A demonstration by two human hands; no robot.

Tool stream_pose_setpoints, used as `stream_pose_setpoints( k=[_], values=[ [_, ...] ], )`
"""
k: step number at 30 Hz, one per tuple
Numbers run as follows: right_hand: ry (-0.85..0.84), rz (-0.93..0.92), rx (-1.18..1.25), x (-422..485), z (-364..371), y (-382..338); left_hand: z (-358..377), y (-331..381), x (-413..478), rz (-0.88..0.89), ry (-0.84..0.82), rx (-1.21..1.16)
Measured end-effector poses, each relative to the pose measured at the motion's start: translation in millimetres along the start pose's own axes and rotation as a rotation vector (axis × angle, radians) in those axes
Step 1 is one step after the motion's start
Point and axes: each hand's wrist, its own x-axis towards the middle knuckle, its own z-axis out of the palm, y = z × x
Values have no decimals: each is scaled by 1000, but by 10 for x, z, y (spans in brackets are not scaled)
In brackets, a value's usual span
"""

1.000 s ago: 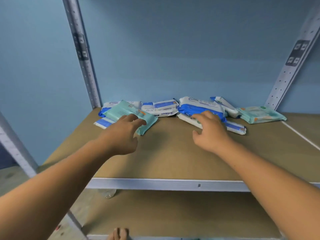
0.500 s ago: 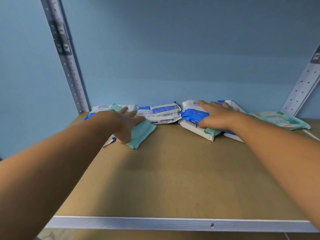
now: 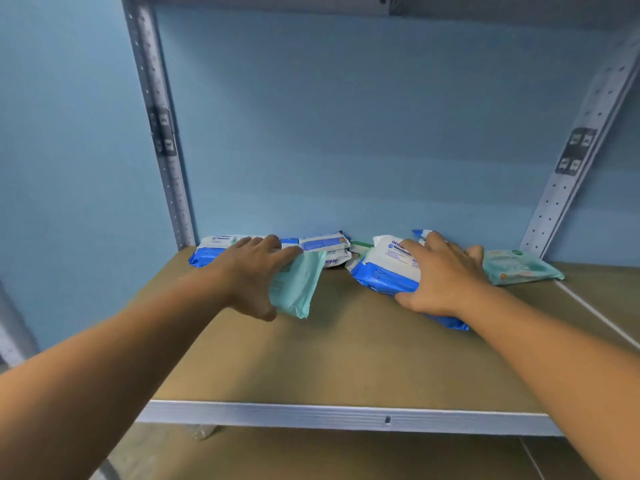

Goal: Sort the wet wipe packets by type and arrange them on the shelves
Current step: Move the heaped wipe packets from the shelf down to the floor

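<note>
A pale green packet is held tilted at the back of the shelf, its edge pinched by the left hand. Just beside it, a blue-and-white packet is clasped by the right hand. Picking out by type appears to be in hand. Next, each packet would need to be drawn clear of the mixed row and grouped with its kind, as with the second green packet at the right.

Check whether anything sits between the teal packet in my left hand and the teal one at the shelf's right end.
Yes. The blue-and-white packet gripped by the right hand lies between the teal packet in the left hand and the right-end teal packet.
</note>
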Motion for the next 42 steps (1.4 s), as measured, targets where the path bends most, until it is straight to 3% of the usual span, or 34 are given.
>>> stream_pose_setpoints(
  k=[11, 17, 22, 30, 37, 42],
  values=[
    [7, -168, 93, -1591, -856, -119, -546, 863, -1774, -15, 193, -326],
    [-107, -280, 203, -2454, -713, -495, -170, 1164, -2672, -222, 84, -550],
    [-288, -348, 237, -2742, -76, -922, 710, 1141, -3058, -526, -58, -707],
    [-618, -313, 288, -2718, 1531, -1869, 2436, 1089, -3351, -962, -386, -781],
    [-790, -257, 266, -2700, 2726, -2581, 3424, 1152, -3247, -1159, -522, -782],
    [-777, -258, 213, -2827, 3226, -2748, 3831, 1183, -3169, -1281, -538, -800]
  ],
)
